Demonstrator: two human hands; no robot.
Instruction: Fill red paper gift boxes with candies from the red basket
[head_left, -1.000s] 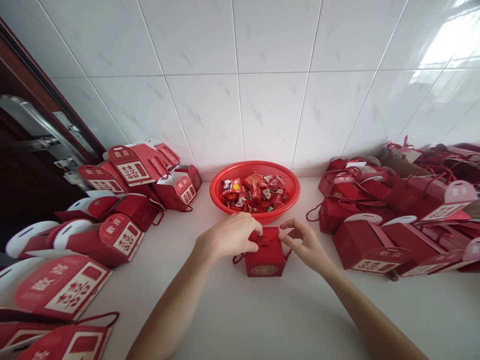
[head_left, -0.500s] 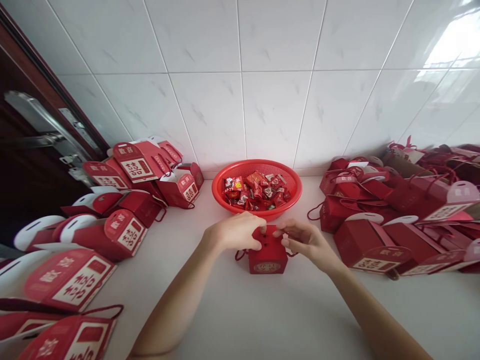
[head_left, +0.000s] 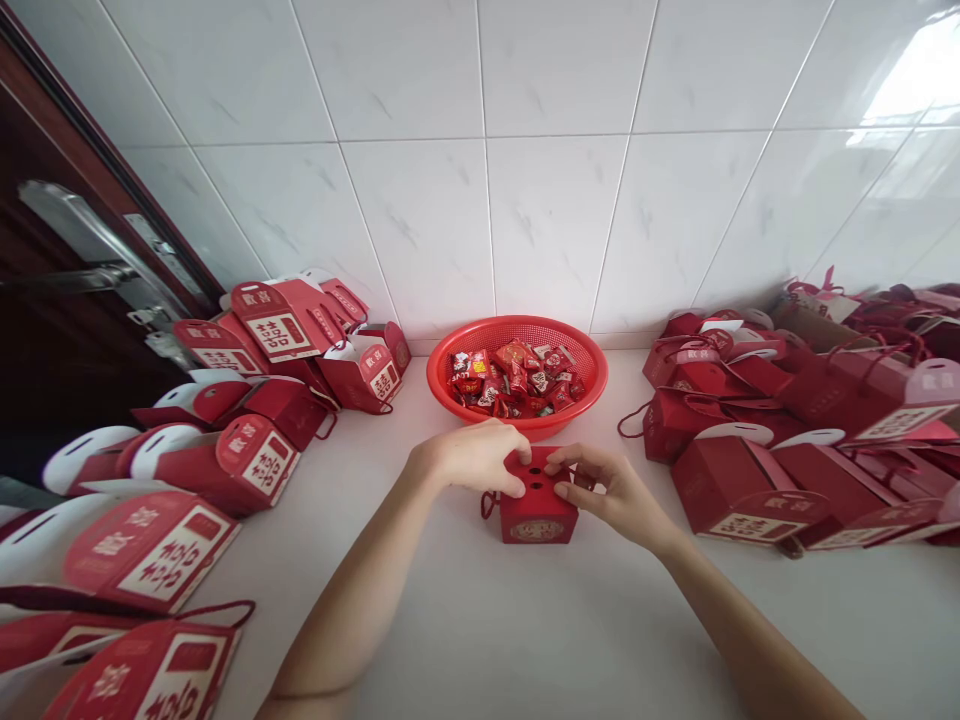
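A small red gift box (head_left: 538,522) with a gold emblem on its front stands upright on the white surface. Two dark holes show in its top, and a dark red cord (head_left: 489,505) loops out at its left side. My left hand (head_left: 487,460) has its thumb and fingers bent on the left part of the box top. From the right, my right hand (head_left: 604,485) curls its thumb and fingers on the top's right edge. Just behind the box sits a red plastic basket (head_left: 517,432) holding several red-wrapped candies (head_left: 517,380).
Red handled gift boxes (head_left: 259,465) crowd the left side, some stacked. More red boxes (head_left: 739,490) are piled on the right. A tiled wall (head_left: 420,230) rises behind, and a dark door with a metal handle (head_left: 82,225) stands at the left.
The two holes in the box top now show more plainly. The cord on the box's right is no longer seen beside it. Both hands stay at the top, with fingers slightly shifted.
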